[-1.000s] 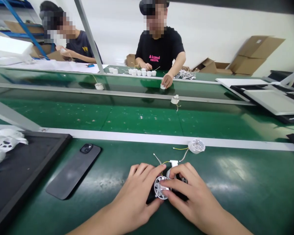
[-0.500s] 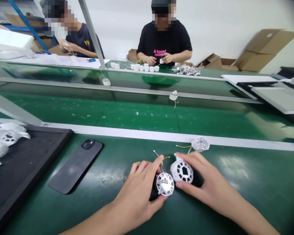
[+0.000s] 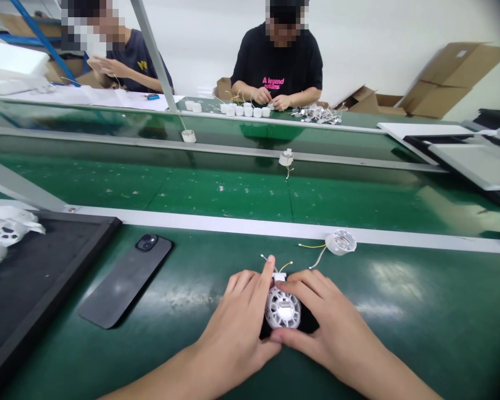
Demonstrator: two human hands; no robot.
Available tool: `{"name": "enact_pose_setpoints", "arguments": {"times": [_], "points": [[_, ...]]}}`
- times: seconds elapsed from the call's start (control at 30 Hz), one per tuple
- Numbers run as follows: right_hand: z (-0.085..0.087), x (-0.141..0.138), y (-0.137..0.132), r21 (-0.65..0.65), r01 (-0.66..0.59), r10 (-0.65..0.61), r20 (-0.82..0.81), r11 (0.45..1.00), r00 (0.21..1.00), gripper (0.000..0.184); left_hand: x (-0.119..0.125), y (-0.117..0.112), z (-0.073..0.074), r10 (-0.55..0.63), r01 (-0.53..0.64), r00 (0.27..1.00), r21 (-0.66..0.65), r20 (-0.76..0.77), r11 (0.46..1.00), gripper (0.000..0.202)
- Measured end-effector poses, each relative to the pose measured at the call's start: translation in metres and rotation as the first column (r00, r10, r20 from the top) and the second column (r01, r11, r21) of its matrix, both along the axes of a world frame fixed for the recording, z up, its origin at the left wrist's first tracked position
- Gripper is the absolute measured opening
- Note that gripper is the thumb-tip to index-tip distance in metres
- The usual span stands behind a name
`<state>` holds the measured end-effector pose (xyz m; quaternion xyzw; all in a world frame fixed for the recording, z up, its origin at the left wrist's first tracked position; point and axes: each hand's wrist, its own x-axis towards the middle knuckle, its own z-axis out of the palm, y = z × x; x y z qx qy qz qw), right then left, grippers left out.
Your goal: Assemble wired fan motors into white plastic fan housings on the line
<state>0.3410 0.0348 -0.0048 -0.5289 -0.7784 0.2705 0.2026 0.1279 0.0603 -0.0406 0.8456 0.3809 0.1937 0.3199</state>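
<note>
A round white slotted plastic part (image 3: 282, 309) with thin yellow and white wires sits on the green table near its front edge, on something black that is mostly hidden. My left hand (image 3: 237, 322) curls round its left side, index finger stretched up along it. My right hand (image 3: 323, 322) wraps its right side, fingers pressed over the top and thumb at the bottom. A second small white round part (image 3: 340, 242) with a yellow wire lies just behind, apart from both hands.
A dark phone (image 3: 127, 279) lies left of my hands, beside a black tray (image 3: 45, 266) holding white plastic pieces (image 3: 2, 230). Beyond a white strip runs a green conveyor (image 3: 233, 189) with a small white part (image 3: 286, 158). Two people work across it; cardboard boxes (image 3: 450, 78) at the back right.
Half a second ago two white round pieces lay side by side, one under each hand. Now they are brought together into one stack, with both hands closed round it.
</note>
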Motion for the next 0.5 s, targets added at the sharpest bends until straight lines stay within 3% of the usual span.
{"name": "enact_pose_setpoints", "arguments": {"times": [0.13,0.27,0.3,0.37,0.43,0.5], "points": [[-0.008,0.004,0.002,0.123,-0.035,0.027,0.072,0.992,0.997,0.054,-0.005,0.006,0.014,-0.033,0.033,0.998,-0.006,0.053,0.999,0.113],[-0.012,0.000,0.002,0.228,-0.059,0.062,-0.006,0.972,0.998,0.054,-0.010,0.013,0.035,0.116,-0.058,0.970,-0.257,0.214,0.965,0.032],[-0.014,0.000,0.001,0.286,-0.064,0.072,-0.016,0.956,0.997,0.055,-0.009,0.011,0.038,0.158,-0.062,0.952,-0.339,0.264,0.939,0.024],[-0.022,0.005,-0.002,0.419,-0.065,0.080,-0.018,0.906,0.997,0.058,-0.004,0.004,0.039,0.183,0.026,0.909,-0.487,0.376,0.873,0.029],[-0.033,0.017,-0.002,0.495,-0.081,0.090,0.005,0.865,0.996,0.062,0.003,0.003,0.038,0.125,0.157,0.885,-0.538,0.449,0.828,0.040],[-0.045,0.035,0.005,0.568,-0.065,0.092,-0.019,0.821,0.996,0.065,0.005,0.019,0.041,0.027,0.122,0.940,-0.408,0.341,0.905,0.041]]}}
